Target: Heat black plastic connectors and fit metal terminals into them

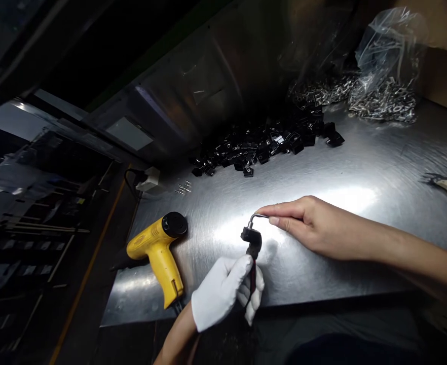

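White-gloved left grip (221, 291) closed on a black cable connector (251, 240) — right grip (307, 225) pinches a bent steel pin (257, 216), its end meeting the connector top.

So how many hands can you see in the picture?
2. The left hand, in a white glove, holds a black connector above the steel table. The bare right hand pinches a bent metal pin at the connector's top. No others show.

The heat gun (157, 253) was yellow with a black nozzle, the glove (219, 291) white, the heaped connectors (257, 147) black, and the steel worktop (379, 152) silver with brushed swirls.
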### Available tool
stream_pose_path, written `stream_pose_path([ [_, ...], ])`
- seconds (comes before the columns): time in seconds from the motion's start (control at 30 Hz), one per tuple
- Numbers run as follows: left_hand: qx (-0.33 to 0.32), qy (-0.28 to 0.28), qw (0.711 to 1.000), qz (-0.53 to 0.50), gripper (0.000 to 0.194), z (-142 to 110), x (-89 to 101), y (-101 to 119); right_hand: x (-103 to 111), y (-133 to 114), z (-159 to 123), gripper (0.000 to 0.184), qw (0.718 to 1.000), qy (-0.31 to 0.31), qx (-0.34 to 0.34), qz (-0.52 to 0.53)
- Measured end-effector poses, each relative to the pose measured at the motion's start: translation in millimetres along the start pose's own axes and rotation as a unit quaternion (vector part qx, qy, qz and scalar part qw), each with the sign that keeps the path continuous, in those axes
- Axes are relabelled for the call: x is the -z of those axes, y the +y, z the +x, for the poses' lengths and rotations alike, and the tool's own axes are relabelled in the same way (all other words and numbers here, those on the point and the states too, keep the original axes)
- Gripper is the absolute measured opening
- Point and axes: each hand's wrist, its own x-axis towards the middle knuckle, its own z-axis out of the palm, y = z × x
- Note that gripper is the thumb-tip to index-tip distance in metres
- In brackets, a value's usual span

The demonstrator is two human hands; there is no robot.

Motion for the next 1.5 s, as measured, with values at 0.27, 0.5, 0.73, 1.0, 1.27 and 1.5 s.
stream_pose_path([
  [0.27, 0.016, -0.02, 1.0, 0.009, 0.06, 2, 1.0, 7, 7, 0, 4, 0.034, 1.0, -0.008, -0.004, -0.007],
  [0.5, 0.025, -0.045, 0.998, 0.034, 0.061, 3, 1.9, 10, 22, -3, 5, 0.039, 0.996, -0.075, -0.043, 0.005],
  [0.73, 0.038, -0.072, 0.996, 0.048, 0.06, 3, 3.3, 12, 31, -3, 6, 0.038, 0.993, -0.111, -0.039, -0.018],
  [1.0, 0.038, -0.098, 0.994, 0.025, 0.061, 4, 13.0, 7, 35, -2, 5, 0.035, 0.992, -0.127, -0.013, 0.006],
  [1.27, -0.107, -0.144, 0.979, -0.099, 0.07, 5, 8.9, -24, 2, -7, -3, 0.038, 0.984, -0.072, 0.059, 0.154],
  [1.5, -0.182, -0.129, 0.96, -0.17, 0.068, 5, -0.7, -48, -22, -13, -10, 0.036, 0.977, -0.03, 0.061, 0.2],
])
